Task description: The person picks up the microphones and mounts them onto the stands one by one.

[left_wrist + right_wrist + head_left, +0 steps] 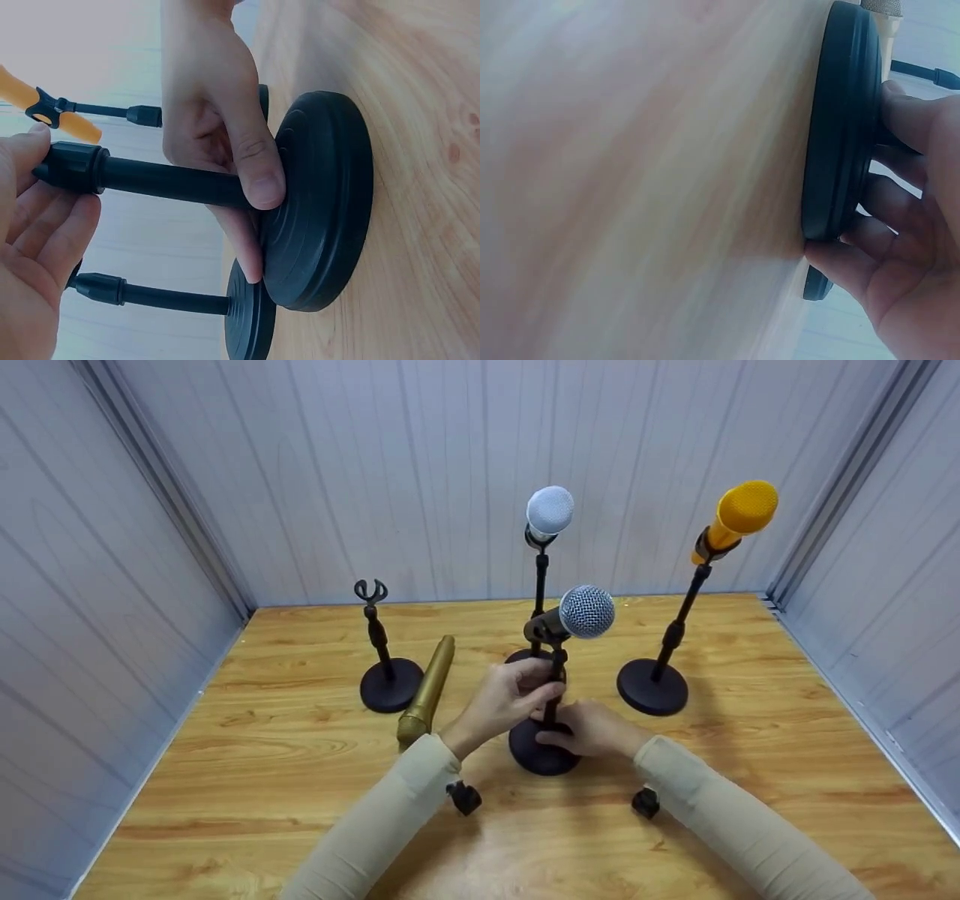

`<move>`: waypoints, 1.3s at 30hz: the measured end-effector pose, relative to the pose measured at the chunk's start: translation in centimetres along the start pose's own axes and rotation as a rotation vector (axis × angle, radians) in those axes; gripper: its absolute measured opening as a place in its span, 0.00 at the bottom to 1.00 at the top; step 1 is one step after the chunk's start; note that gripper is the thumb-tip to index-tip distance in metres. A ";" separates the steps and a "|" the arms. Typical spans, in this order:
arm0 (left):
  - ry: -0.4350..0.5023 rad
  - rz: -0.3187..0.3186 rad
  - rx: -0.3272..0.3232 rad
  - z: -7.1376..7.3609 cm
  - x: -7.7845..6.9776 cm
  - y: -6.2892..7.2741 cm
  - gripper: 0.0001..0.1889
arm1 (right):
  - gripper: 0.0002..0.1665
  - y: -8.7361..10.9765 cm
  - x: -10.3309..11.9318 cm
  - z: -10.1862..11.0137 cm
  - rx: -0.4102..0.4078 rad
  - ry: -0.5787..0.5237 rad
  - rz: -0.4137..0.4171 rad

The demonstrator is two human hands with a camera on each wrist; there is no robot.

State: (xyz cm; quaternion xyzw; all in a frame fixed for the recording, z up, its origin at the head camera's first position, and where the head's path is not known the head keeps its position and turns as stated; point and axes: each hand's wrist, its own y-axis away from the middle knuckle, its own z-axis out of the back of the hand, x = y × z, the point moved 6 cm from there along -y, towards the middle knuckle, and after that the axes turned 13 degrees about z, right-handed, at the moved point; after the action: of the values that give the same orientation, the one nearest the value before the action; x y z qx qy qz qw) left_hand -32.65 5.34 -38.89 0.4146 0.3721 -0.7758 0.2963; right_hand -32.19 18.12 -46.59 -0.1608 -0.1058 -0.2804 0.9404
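A black microphone with a silver mesh head (587, 612) sits tilted in the clip of a black desk stand (546, 761). My left hand (499, 701) pinches the stand's pole below the clip, with fingertips on the ribbed collar (75, 166) in the left wrist view. Lower down, my right hand (596, 729) holds the stand at the foot of its pole, thumb (259, 165) against the round base (330, 202). In the right wrist view the fingers (870, 240) reach around the base's edge. Whether the base touches the table cannot be told.
Directly behind stands a white microphone (550, 511) on its stand. A yellow microphone (739, 514) stands on another at right. At left, a gold microphone (427, 690) lies beside a stand with a bare clip (370, 591). Panelled walls (480, 472) enclose the wooden table (262, 780).
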 end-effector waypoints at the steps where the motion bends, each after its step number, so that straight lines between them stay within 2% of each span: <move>1: 0.005 0.010 0.005 0.0 0.1 0.0 0.13 | 0.15 0.0 0.0 0.0 0.002 -0.001 0.002; 5: 0.006 0.037 0.022 0.1 0.2 0.0 0.14 | 0.15 0.0 0.0 -0.1 0.019 -0.005 -0.011; 15: 0.010 0.022 0.041 0.0 0.3 0.1 0.09 | 0.17 -0.1 -0.3 -0.5 0.071 -0.023 -0.078; 19: 0.009 0.020 0.069 0.1 0.3 0.1 0.08 | 0.18 0.0 -0.2 -0.4 0.060 -0.024 -0.072; 26: 0.006 0.060 0.145 -0.1 0.4 0.0 0.10 | 0.23 0.2 0.0 -0.1 0.011 -0.023 -0.045; 32: 0.020 0.060 0.110 -0.2 0.6 -0.1 0.09 | 0.18 0.2 0.2 0.0 -0.004 -0.012 -0.021; 39: -0.012 -0.014 0.011 0.0 0.1 0.1 0.11 | 0.15 0.2 0.3 0.0 -0.021 0.043 0.002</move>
State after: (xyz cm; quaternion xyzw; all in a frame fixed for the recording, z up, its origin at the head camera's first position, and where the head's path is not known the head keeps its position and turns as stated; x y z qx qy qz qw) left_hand -32.63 5.24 -39.05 0.4090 0.3688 -0.7824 0.2908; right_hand -31.85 18.10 -46.53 -0.1647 -0.0822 -0.2841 0.9410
